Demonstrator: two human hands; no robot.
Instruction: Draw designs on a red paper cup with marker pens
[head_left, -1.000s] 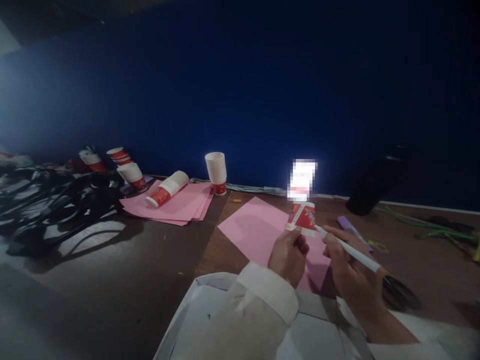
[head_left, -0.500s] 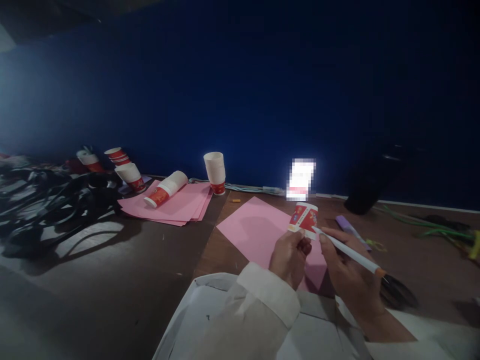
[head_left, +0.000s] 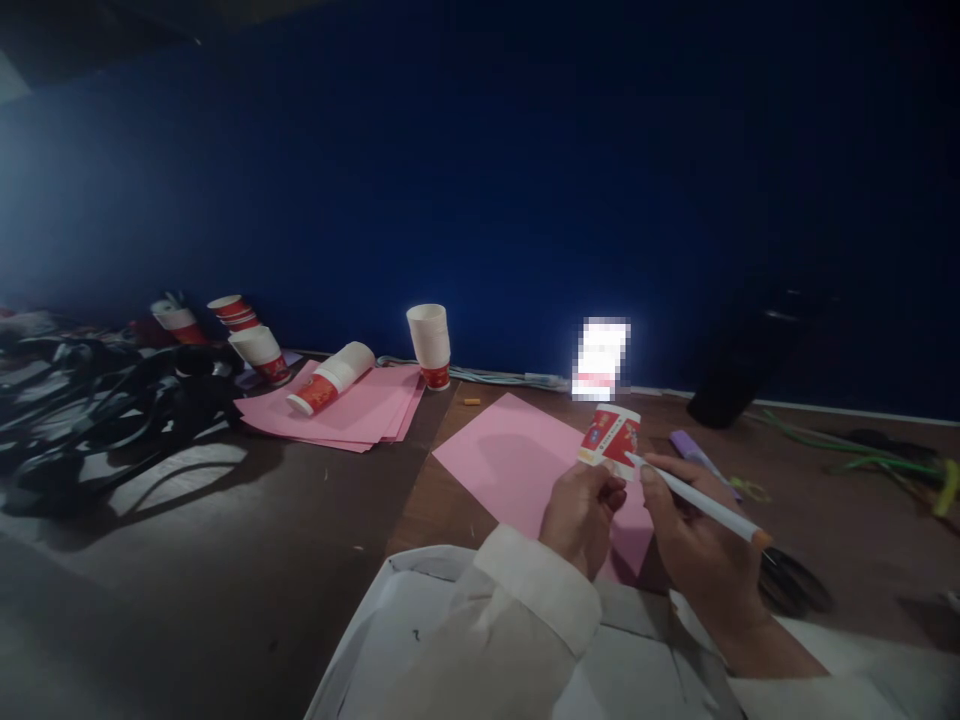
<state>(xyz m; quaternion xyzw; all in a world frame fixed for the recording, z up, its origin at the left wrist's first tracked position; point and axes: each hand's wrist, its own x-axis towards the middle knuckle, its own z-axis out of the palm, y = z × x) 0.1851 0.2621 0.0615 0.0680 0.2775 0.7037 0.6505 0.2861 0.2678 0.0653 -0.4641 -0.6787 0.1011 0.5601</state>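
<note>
My left hand (head_left: 581, 512) is closed round a small red and white paper cup (head_left: 611, 436), held upside down above a pink sheet of paper (head_left: 510, 460). My right hand (head_left: 694, 545) grips a white pen (head_left: 701, 500) with an orange end. The pen's tip touches the lower right edge of the cup. Both hands hover just over the brown table, close to my white sleeves.
A stack of pink sheets (head_left: 352, 410) lies at the left with a cup lying on it (head_left: 330, 378). Stacked cups (head_left: 431, 345) stand behind it. More cups (head_left: 259, 352) and black cables (head_left: 90, 420) sit far left. Scissors (head_left: 795, 580) lie at the right, a purple marker (head_left: 694, 450) and green strands (head_left: 862, 450) beyond.
The cup has tilted slightly to the right in my left hand. The pen tip stays at its edge. My hands have shifted only a little.
</note>
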